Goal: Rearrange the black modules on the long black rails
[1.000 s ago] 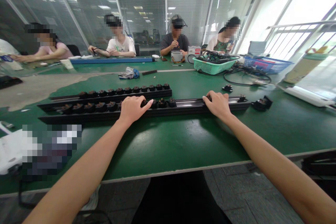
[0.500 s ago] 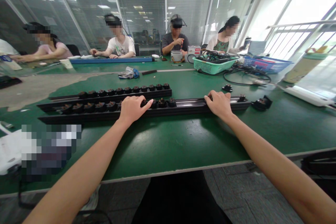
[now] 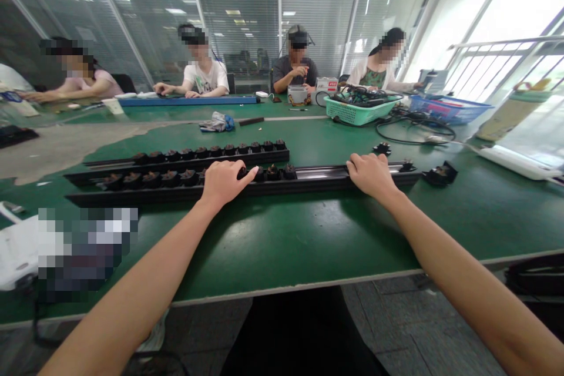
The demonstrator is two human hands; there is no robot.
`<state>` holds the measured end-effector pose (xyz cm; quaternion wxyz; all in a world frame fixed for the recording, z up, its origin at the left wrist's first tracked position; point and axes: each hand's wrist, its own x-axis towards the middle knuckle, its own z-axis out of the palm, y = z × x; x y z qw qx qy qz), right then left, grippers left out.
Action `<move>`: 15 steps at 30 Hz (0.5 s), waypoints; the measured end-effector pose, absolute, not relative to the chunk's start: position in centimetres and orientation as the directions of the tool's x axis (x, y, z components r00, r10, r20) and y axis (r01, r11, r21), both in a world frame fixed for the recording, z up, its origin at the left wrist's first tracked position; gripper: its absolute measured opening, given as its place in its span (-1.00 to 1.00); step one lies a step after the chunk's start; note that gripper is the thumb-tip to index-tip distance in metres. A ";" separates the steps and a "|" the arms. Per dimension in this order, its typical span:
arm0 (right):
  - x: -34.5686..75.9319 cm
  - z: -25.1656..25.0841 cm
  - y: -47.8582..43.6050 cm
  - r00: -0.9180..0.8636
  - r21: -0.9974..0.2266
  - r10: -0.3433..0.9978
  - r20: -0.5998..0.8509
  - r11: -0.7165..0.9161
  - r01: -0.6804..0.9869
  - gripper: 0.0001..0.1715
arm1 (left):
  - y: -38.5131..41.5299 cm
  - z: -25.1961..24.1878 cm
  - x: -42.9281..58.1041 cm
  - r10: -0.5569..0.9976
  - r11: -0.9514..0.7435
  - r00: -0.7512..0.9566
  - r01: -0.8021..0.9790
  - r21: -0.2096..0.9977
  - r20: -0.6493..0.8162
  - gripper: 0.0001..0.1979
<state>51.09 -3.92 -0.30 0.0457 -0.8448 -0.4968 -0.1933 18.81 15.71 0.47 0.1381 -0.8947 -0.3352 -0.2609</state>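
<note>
A long black rail (image 3: 317, 185) lies across the green table, with a row of small black round modules (image 3: 150, 179) bearing copper-coloured parts along its left half. My left hand (image 3: 225, 183) is closed over the middle of this rail, thumb pointing right beside the modules, and covers some of them. Farther right, my right hand (image 3: 371, 175) curls its fingers over the same rail; whatever lies under the fingertips is hidden. Between the hands the rail shows a bare shiny channel. One small black piece (image 3: 407, 165) sits near its right end.
Behind lies a second black rail (image 3: 264, 157) with similar modules. Loose black pieces (image 3: 440, 174) (image 3: 381, 148) are at the right. A green basket (image 3: 362, 113) of cables, a blue basket (image 3: 458, 109) and a crumpled cloth (image 3: 217, 122) stand beyond. Several people sit across the table.
Both hands stay on the rail in nearly the same places. My right hand shifts very slightly right, and the whole view moves a little.
</note>
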 end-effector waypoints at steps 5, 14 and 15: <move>51.4 0.1 -3.7 0.402 0.208 0.870 0.285 -0.466 0.860 -0.52 | 15.7 0.4 18.8 0.523 -0.739 0.634 0.671 -0.067 0.570 -0.34; 55.3 0.8 -3.2 0.280 0.041 0.951 0.130 -0.287 0.957 -0.64 | 15.8 0.3 18.8 0.518 -0.745 0.633 0.664 -0.061 0.575 -0.35; 55.7 0.6 -3.4 0.268 -0.014 0.951 0.154 -0.269 0.963 -0.65 | 15.8 0.3 18.8 0.519 -0.745 0.634 0.664 -0.060 0.573 -0.35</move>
